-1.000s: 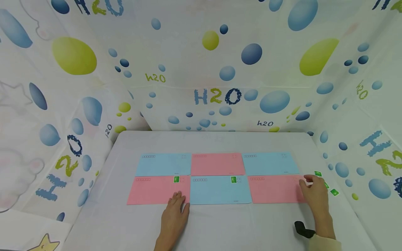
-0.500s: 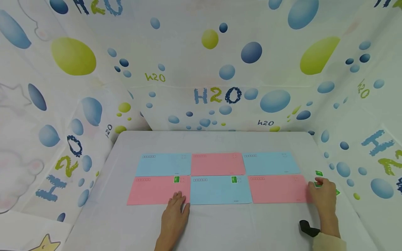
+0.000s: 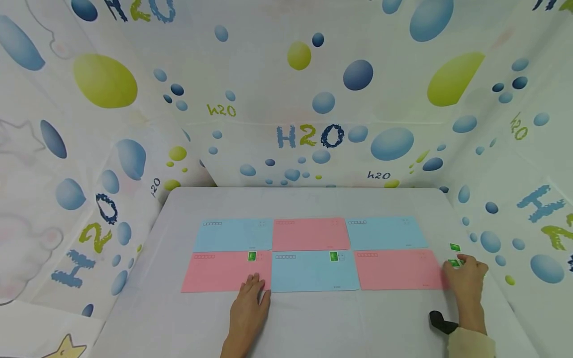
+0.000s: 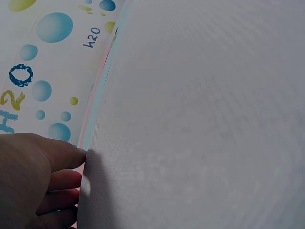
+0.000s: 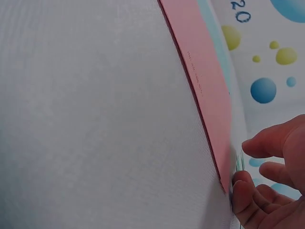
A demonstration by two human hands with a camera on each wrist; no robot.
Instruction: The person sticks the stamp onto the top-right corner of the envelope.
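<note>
In the head view my left hand rests with extended fingers on the lower edge of the left pink envelope, which bears a green stamp. A second green stamp lies on the blue envelope in the middle of the front row. My right hand is at the right side, fingertips right at a loose green stamp on the table. Its thumb and forefinger are bent and apart in the right wrist view. Just beyond lies another loose stamp.
Beside the right hand is the front-right pink envelope. Behind it runs a back row: a blue envelope, a pink envelope and another blue envelope. A black piece sits at the right wrist. Patterned cloth surrounds the white table.
My right hand has moved right, off the front-right pink envelope to the loose stamps, and now hides most of the rightmost one. The left hand has stayed in place.
</note>
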